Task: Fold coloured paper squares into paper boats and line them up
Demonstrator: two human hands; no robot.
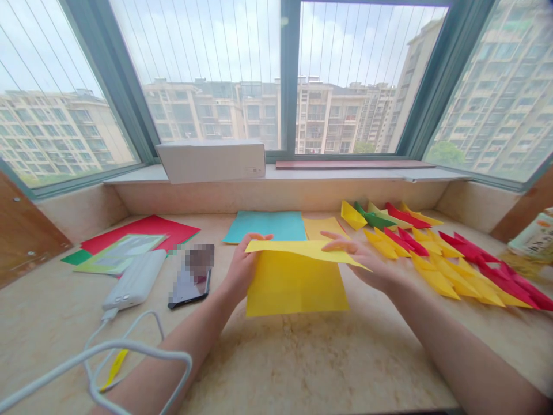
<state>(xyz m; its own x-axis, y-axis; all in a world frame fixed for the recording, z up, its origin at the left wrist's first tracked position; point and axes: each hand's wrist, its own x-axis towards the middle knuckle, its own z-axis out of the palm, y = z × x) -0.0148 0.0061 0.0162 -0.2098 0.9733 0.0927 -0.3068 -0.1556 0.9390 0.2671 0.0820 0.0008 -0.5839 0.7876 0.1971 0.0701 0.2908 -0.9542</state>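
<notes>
A yellow sheet of paper lies on the marble ledge in front of me, its far edge lifted and folded toward me. My left hand grips the left end of that raised flap, fingers curled over it. My right hand holds the right end of the flap, fingers stretched along the paper. Beyond the sheet lie a teal sheet and another yellow sheet.
Several folded red, yellow and green paper boats fill the right side. At the left are red and green sheets, a white power bank with cable, and a phone. A white box sits on the windowsill.
</notes>
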